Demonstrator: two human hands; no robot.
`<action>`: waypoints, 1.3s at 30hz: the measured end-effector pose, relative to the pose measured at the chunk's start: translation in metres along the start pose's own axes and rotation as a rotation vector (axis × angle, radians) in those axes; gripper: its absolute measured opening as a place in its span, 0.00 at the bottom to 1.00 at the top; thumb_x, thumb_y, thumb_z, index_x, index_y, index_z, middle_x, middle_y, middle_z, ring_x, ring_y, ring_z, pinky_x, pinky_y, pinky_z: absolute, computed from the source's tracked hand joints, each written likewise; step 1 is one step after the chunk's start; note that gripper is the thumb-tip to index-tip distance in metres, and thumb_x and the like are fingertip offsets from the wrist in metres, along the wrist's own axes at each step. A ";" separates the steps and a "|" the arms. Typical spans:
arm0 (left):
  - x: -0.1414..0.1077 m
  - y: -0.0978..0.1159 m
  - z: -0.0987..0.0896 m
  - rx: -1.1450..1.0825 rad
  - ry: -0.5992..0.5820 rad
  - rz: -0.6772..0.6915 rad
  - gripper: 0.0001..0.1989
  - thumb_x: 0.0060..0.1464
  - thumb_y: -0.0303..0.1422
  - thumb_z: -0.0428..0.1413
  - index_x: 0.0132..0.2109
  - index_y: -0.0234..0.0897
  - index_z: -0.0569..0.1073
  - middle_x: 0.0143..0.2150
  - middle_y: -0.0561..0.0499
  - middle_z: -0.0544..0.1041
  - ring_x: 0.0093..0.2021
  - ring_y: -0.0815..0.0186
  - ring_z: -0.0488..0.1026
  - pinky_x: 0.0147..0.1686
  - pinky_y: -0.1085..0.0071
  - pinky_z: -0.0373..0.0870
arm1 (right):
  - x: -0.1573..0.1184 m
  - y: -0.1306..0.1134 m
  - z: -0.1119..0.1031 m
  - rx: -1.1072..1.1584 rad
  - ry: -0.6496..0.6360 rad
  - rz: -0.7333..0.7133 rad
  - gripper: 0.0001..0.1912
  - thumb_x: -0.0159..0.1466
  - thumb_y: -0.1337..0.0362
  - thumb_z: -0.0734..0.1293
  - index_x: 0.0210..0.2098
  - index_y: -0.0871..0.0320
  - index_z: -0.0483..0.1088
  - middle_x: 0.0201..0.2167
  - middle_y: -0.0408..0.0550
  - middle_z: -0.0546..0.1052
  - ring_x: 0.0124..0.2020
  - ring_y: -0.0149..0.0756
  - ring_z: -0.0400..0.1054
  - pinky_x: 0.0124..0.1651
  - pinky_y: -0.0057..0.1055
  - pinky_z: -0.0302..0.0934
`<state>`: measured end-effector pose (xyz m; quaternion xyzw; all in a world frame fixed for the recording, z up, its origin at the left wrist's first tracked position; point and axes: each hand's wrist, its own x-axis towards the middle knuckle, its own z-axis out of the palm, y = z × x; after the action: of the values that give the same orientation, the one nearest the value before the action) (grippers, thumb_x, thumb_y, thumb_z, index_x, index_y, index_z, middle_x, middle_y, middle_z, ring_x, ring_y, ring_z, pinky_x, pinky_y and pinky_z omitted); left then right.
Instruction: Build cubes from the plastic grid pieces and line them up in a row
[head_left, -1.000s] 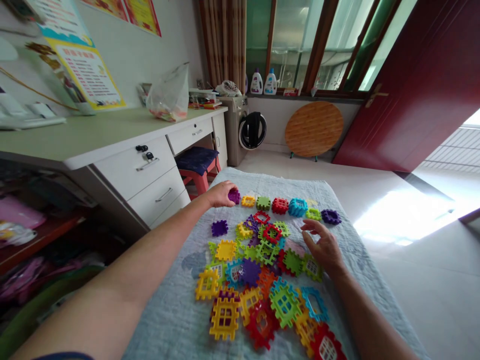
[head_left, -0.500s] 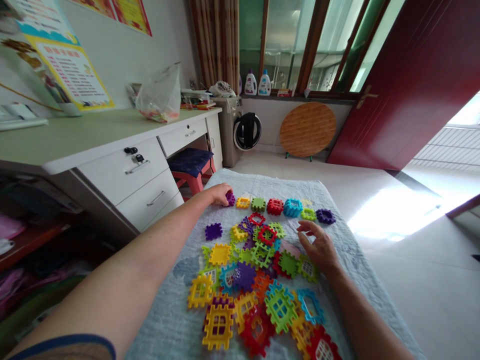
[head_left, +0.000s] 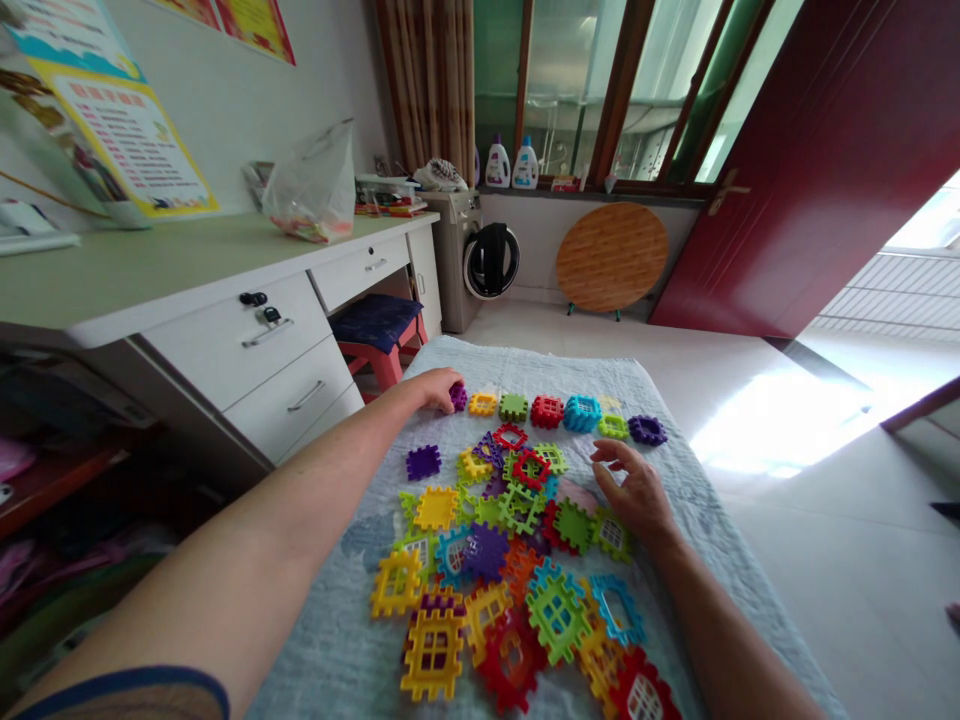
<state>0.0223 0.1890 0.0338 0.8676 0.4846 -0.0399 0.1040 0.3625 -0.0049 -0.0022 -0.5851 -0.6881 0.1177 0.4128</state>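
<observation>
At the left end of a row of plastic pieces, my left hand has its fingers closed round a purple piece. Beside it in the row are a yellow piece, a green piece, a red stack, a blue stack and a dark purple piece. My right hand hovers right of the loose pile, fingers apart and holding nothing. A flat purple square lies apart on the left. Nearer me, yellow squares and a green window square overlap others.
A light blue cloth covers the surface under the pieces. On the left stands a desk with a plastic bag; a stool is tucked beneath. Farther back are a washing machine and a round wooden board.
The whole view has shifted slightly. Both hands stay in nearly the same places among the pieces, with my left hand still on the purple piece.
</observation>
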 end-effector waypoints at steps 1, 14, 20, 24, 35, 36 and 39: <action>0.000 0.000 0.000 0.002 -0.001 0.002 0.24 0.33 0.31 0.61 0.43 0.36 0.74 0.44 0.50 0.75 0.41 0.60 0.72 0.39 0.73 0.67 | 0.000 0.000 0.000 0.001 0.002 0.001 0.13 0.57 0.63 0.63 0.42 0.56 0.70 0.33 0.48 0.78 0.33 0.39 0.70 0.36 0.37 0.65; -0.066 0.032 -0.006 -0.135 0.380 -0.007 0.33 0.43 0.38 0.61 0.56 0.34 0.65 0.56 0.41 0.68 0.58 0.53 0.63 0.59 0.61 0.57 | 0.000 0.004 0.002 0.013 -0.019 0.059 0.14 0.57 0.62 0.62 0.42 0.57 0.70 0.33 0.48 0.78 0.29 0.36 0.69 0.33 0.35 0.64; -0.130 0.068 0.037 -0.501 0.525 -0.146 0.22 0.50 0.37 0.55 0.53 0.37 0.67 0.53 0.46 0.70 0.53 0.59 0.69 0.51 0.64 0.68 | 0.000 0.000 0.004 0.006 -0.048 0.039 0.14 0.56 0.63 0.62 0.41 0.57 0.71 0.32 0.47 0.78 0.26 0.34 0.68 0.32 0.33 0.64; -0.138 0.076 0.061 -0.602 0.630 -0.278 0.17 0.51 0.35 0.53 0.49 0.38 0.69 0.50 0.46 0.71 0.51 0.61 0.70 0.48 0.65 0.70 | 0.000 0.001 0.006 0.019 -0.091 0.027 0.13 0.56 0.65 0.62 0.40 0.58 0.71 0.30 0.46 0.77 0.26 0.33 0.68 0.33 0.32 0.64; -0.132 0.070 0.079 -0.513 0.741 -0.171 0.09 0.51 0.31 0.51 0.39 0.37 0.73 0.41 0.48 0.74 0.45 0.61 0.72 0.52 0.64 0.67 | 0.000 -0.022 0.006 -0.059 -0.207 -0.174 0.10 0.61 0.61 0.65 0.42 0.55 0.72 0.42 0.50 0.75 0.46 0.43 0.66 0.51 0.41 0.59; -0.131 0.071 0.079 -0.516 0.736 -0.160 0.09 0.51 0.31 0.51 0.39 0.37 0.73 0.41 0.48 0.74 0.45 0.61 0.72 0.51 0.64 0.67 | 0.000 -0.028 0.008 -0.056 -0.202 -0.199 0.12 0.61 0.60 0.65 0.44 0.54 0.71 0.45 0.50 0.75 0.48 0.44 0.65 0.53 0.42 0.58; -0.131 0.072 0.078 -0.523 0.722 -0.145 0.09 0.51 0.31 0.51 0.39 0.38 0.74 0.41 0.48 0.74 0.45 0.61 0.72 0.50 0.64 0.67 | 0.000 -0.044 0.019 -0.087 -0.199 -0.222 0.18 0.60 0.57 0.67 0.49 0.53 0.69 0.48 0.51 0.74 0.50 0.46 0.63 0.54 0.44 0.57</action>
<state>0.0172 0.0263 -0.0095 0.7344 0.5430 0.3819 0.1412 0.3178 -0.0116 0.0142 -0.5080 -0.7907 0.0987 0.3271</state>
